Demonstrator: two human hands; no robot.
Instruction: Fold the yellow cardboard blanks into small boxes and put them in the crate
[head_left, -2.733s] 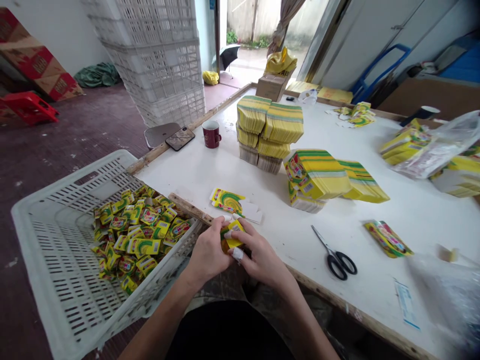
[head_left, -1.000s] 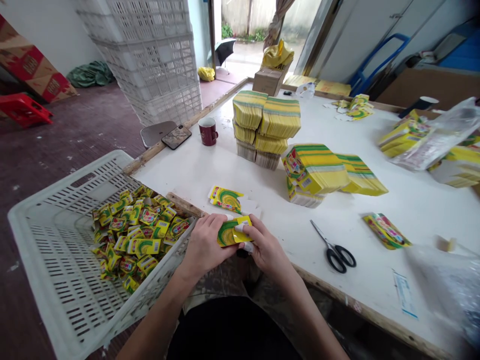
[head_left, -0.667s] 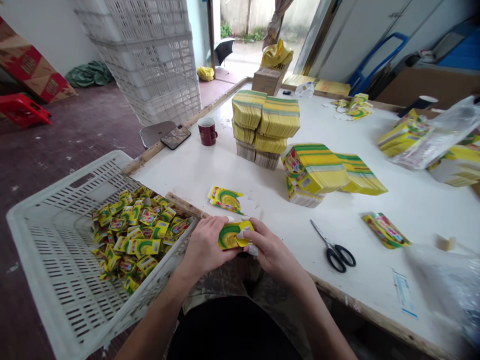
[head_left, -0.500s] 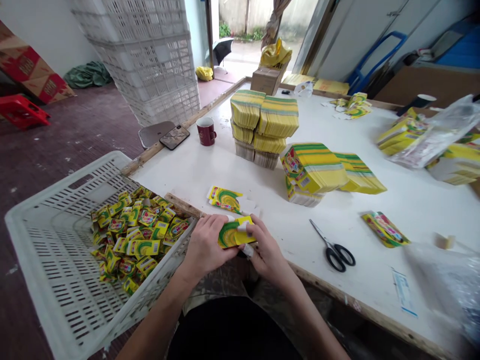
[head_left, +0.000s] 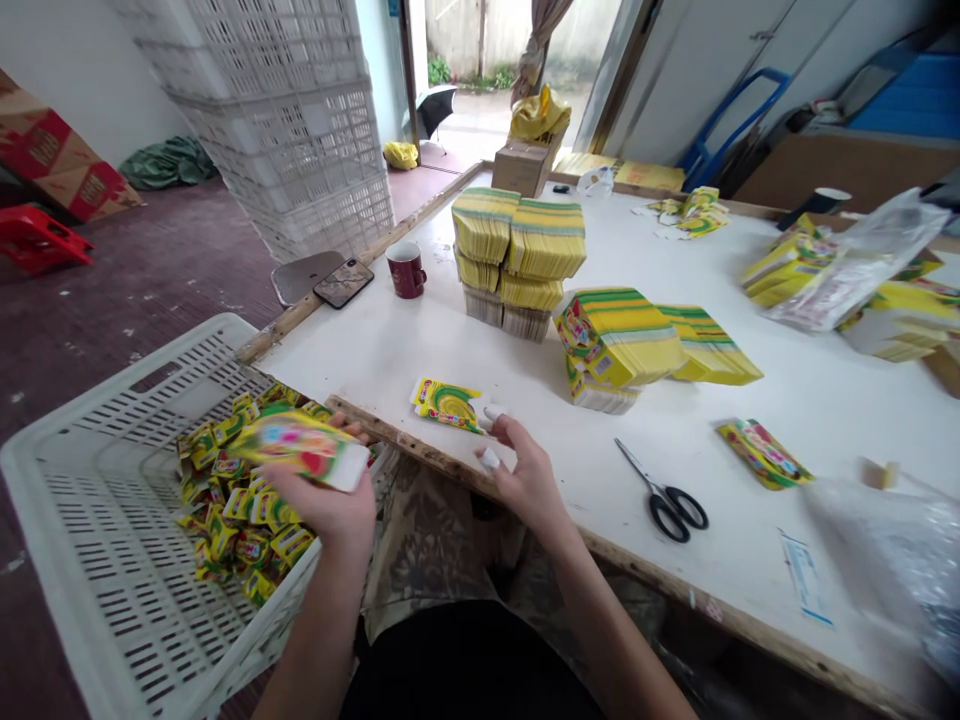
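Note:
My left hand (head_left: 330,505) holds a folded yellow-green small box (head_left: 304,450), blurred by motion, over the white slotted crate (head_left: 97,500). Inside the crate lie several folded boxes (head_left: 232,490) of the same print. My right hand (head_left: 517,470) rests at the table's front edge with fingers apart and taped fingertips, holding nothing. Just beyond its fingertips lies a flat unfolded carton (head_left: 448,404) on the white table (head_left: 390,340).
Stacks of flat yellow-green cartons (head_left: 517,255) and a leaning pile (head_left: 645,345) stand mid-table. Scissors (head_left: 664,490) lie to the right, a dark red mug (head_left: 406,270) and a phone (head_left: 343,283) at the left edge. Stacked white crates (head_left: 292,120) rise behind.
Both hands were folding a box together at the table edge. Now my left hand has carried the box left over the crate, and my right hand has let go and reached toward the flat carton.

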